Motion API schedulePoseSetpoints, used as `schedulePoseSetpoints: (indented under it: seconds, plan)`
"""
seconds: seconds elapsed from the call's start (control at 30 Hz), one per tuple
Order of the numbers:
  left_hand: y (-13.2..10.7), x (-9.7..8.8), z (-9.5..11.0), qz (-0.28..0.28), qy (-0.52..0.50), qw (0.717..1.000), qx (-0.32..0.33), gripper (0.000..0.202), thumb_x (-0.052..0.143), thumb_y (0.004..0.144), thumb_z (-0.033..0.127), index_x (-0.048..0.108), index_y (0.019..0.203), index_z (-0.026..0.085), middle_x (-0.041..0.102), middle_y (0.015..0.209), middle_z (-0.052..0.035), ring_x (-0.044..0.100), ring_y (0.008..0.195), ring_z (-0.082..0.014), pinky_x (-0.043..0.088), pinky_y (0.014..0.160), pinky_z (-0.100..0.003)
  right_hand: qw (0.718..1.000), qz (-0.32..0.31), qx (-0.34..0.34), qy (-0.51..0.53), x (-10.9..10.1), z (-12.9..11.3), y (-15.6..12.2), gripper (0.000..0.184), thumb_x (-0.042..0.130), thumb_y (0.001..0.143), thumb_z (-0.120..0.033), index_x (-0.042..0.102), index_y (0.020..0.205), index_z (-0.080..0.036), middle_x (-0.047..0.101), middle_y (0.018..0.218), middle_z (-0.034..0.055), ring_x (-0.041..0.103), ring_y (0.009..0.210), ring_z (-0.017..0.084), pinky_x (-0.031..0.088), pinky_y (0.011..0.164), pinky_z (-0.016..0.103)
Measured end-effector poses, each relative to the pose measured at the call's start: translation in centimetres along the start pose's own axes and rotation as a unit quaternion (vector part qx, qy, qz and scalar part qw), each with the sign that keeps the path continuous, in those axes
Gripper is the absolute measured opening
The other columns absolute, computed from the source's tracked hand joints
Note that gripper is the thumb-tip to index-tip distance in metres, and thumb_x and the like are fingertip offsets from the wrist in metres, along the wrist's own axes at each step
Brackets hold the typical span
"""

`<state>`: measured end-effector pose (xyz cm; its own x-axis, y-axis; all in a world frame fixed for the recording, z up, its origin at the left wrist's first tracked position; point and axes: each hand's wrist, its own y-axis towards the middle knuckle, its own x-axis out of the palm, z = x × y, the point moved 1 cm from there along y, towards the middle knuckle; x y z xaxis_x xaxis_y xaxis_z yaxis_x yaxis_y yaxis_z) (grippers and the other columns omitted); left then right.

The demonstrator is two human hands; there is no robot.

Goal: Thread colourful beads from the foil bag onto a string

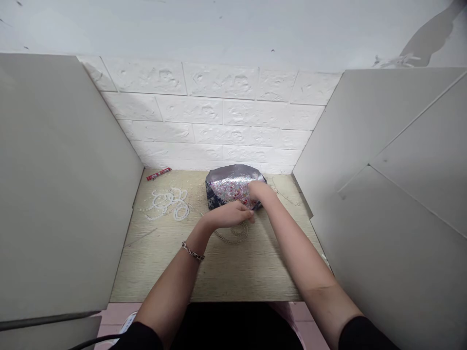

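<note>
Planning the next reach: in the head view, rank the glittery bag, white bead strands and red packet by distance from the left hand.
1. Glittery bag, just beyond the left hand.
2. White bead strands, to its left on the desk.
3. Red packet, back-left by the wall.

Tabletop (233,277) enclosed by left panel (54,194), right panel (383,194) and brick wall (211,126) behind, access open from near edge only, front strip bare, glittery pouch (228,187) obstructing centre rear, white bead strands (170,204) and red packet (159,173) at left rear, chain (233,237) lying just before pouch.
</note>
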<state>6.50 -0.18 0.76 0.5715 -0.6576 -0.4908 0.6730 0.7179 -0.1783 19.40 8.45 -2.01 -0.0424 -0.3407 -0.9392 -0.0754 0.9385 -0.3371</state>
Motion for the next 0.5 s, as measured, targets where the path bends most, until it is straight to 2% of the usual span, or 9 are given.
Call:
schedulePoseSetpoints:
  seconds: [0.1, 0.2, 0.4, 0.5]
  plan:
    - [0.0, 0.8, 0.2, -0.084, 0.017, 0.996, -0.014, 0.025, 0.047, 0.068, 0.033, 0.067, 0.063, 0.019, 0.063, 0.063, -0.0002, 0.052, 0.059, -0.0122, 0.038, 0.061, -0.023, 1.000, 0.003, -0.002, -0.005, 0.2, -0.1, 0.2, 0.030, 0.064, 0.052, -0.015, 0.062, 0.082, -0.012, 0.061, 0.085, 0.0130, 0.057, 0.078, 0.022, 0.044, 0.065, 0.029]
    - [0.0, 1.5, 0.3, -0.129, 0.026, 0.991, -0.025, 0.020, 0.049, 0.067, 0.028, 0.067, 0.062, 0.021, 0.065, 0.073, 0.0002, 0.055, 0.068, -0.0133, 0.038, 0.066, -0.023, 1.000, 0.004, -0.007, -0.007, 0.4, -0.2, 0.3, 0.029, 0.063, 0.053, -0.014, 0.062, 0.082, -0.012, 0.062, 0.085, 0.0129, 0.057, 0.076, 0.022, 0.044, 0.064, 0.029]
    - [0.1, 1.8, 0.3, -0.145, 0.058, 0.987, -0.024, 0.025, 0.044, 0.070, 0.030, 0.067, 0.065, 0.021, 0.066, 0.080, 0.0003, 0.056, 0.076, -0.0152, 0.037, 0.070, -0.024, 0.999, -0.001, -0.042, 0.007, 0.0, -0.3, 0.0, 0.026, 0.062, 0.058, -0.026, 0.061, 0.081, -0.015, 0.062, 0.087, 0.0087, 0.056, 0.073, 0.018, 0.043, 0.061, 0.025]
    - [0.1, 1.8, 0.4, -0.150, 0.071, 0.986, -0.023, 0.027, 0.042, 0.071, 0.030, 0.067, 0.068, 0.020, 0.066, 0.082, -0.0005, 0.056, 0.077, -0.0155, 0.037, 0.071, -0.024, 0.999, 0.002, -0.045, 0.012, -0.4, -0.3, -0.4, 0.024, 0.060, 0.061, -0.026, 0.061, 0.081, -0.014, 0.062, 0.085, 0.0092, 0.056, 0.071, 0.018, 0.042, 0.060, 0.025]
